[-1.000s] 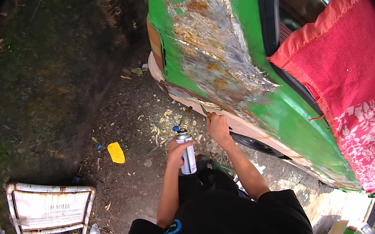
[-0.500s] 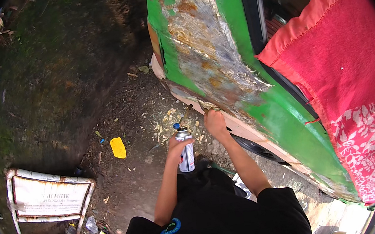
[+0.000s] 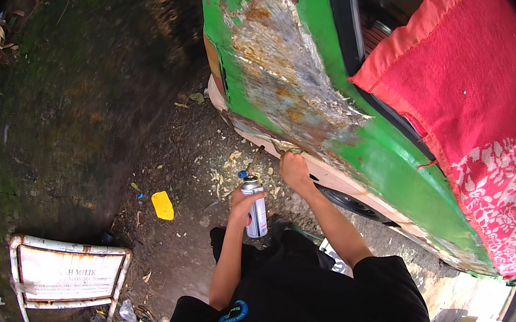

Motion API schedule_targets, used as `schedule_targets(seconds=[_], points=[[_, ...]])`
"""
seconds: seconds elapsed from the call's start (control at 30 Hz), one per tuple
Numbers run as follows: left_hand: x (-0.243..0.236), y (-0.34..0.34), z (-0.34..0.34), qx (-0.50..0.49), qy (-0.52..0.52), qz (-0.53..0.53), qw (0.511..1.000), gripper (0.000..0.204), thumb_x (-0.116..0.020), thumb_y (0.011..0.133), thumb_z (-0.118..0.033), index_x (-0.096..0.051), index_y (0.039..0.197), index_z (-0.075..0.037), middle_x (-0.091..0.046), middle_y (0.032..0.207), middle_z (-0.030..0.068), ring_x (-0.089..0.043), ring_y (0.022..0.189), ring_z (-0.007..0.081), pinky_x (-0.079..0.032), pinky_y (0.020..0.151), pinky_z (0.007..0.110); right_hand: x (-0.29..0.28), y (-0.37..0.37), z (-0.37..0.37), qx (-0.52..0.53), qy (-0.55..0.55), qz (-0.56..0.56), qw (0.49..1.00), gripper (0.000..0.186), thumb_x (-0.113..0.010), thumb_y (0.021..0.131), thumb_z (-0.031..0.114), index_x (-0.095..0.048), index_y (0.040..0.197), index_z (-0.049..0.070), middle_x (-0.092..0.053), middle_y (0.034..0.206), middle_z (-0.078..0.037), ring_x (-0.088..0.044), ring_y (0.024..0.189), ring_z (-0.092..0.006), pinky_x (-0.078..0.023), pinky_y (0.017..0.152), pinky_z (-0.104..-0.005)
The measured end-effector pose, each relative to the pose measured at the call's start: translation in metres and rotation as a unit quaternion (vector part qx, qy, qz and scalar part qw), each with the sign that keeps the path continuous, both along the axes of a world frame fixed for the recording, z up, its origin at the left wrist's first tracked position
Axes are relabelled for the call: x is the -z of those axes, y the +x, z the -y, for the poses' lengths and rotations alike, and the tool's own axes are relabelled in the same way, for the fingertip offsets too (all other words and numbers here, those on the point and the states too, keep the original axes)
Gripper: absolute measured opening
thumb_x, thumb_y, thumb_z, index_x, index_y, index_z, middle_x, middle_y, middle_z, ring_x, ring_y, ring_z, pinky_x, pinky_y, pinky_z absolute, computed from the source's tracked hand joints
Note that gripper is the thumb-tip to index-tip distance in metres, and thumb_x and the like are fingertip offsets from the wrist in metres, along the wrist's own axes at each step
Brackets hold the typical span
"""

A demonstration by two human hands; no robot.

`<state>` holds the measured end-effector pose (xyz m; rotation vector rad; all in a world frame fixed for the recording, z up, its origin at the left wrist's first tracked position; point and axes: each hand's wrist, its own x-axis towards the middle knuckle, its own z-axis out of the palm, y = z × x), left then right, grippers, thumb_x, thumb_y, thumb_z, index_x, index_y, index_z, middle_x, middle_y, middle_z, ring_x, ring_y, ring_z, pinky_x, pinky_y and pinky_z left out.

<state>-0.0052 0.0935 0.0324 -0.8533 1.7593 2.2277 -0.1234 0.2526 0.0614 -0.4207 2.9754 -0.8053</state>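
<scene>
My left hand [image 3: 239, 206] is wrapped round a white gas canister [image 3: 256, 218] with a blow torch head [image 3: 257, 158] on top, which has a blue knob [image 3: 242, 174]. The torch's nozzle points up toward the car's lower edge. My right hand [image 3: 295, 168] is closed round a small scraper-like tool [image 3: 282, 152], mostly hidden in the fingers, held at the lower edge of the green body panel [image 3: 358, 149]. Above it spreads a large stripped patch [image 3: 289, 74] of bare, rusty, greyish metal with ragged paint edges. Any flame is too faint to tell.
A red patterned cloth [image 3: 446, 82] hangs over the car's window side. A wheel [image 3: 349, 203] shows below the pale bumper strip. Paint flakes [image 3: 227, 171] litter the dirt, with a yellow scrap [image 3: 162, 205] nearby. A rusty-framed white sign [image 3: 64, 275] stands at the lower left.
Both hands stay almost in place, still holding the canister and the tool. My view has shifted slightly, and a dark-clad leg now shows beside my left forearm.
</scene>
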Motion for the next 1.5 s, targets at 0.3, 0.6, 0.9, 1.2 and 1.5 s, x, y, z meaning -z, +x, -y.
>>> schedule_targets(seconds=[0.3,0.6,0.9,1.2,1.5], points=[[0.003,-0.006,0.017,0.006,0.015,-0.004,1.000,0.044,-0.085,0.066,-0.007,-0.061,0.103,-0.005,-0.068,0.089,0.0060,-0.066,0.080,0.0189,-0.052,0.072,0.037,0.013,-0.010,0.033,0.017,0.076,0.078,0.994,0.016,-0.058,0.085,0.002,-0.066,0.097,-0.001,-0.069,0.095,-0.025,-0.070,0.090,-0.0393,-0.058,0.080,-0.0434],[0.006,-0.012,0.025,-0.002,0.029,-0.002,1.000,0.045,-0.084,0.066,-0.005,-0.060,0.104,-0.005,-0.069,0.090,0.0068,-0.066,0.080,0.0182,-0.052,0.072,0.035,0.059,-0.029,0.059,0.029,0.032,0.048,0.998,0.020,-0.062,0.089,0.016,-0.062,0.096,-0.003,-0.066,0.089,-0.029,-0.068,0.083,-0.0452,-0.056,0.077,-0.0501],[0.006,-0.009,0.030,-0.005,-0.019,0.010,1.000,0.045,-0.084,0.066,-0.004,-0.060,0.104,-0.005,-0.068,0.090,0.0066,-0.066,0.081,0.0195,-0.052,0.073,0.036,-0.014,-0.009,0.012,0.001,0.087,0.033,0.996,0.026,-0.063,0.091,0.023,-0.066,0.089,-0.003,-0.066,0.087,-0.027,-0.068,0.082,-0.0416,-0.056,0.073,-0.0471],[0.008,-0.008,0.019,0.013,0.014,-0.015,1.000,0.045,-0.085,0.066,-0.004,-0.059,0.102,-0.005,-0.067,0.087,0.0067,-0.065,0.076,0.0181,-0.052,0.068,0.036,-0.030,-0.022,0.024,-0.022,0.187,0.053,0.981,0.020,-0.060,0.085,0.013,-0.069,0.098,0.001,-0.068,0.103,-0.022,-0.068,0.099,-0.0352,-0.054,0.086,-0.0435],[-0.001,-0.014,0.019,0.027,0.057,0.012,0.998,0.041,-0.083,0.066,-0.004,-0.061,0.101,-0.006,-0.068,0.088,0.0065,-0.066,0.078,0.0193,-0.052,0.071,0.036,-0.027,-0.016,0.023,-0.027,0.206,0.086,0.974,0.018,-0.060,0.085,0.010,-0.068,0.099,0.002,-0.070,0.100,-0.018,-0.071,0.093,-0.0333,-0.057,0.080,-0.0425]])
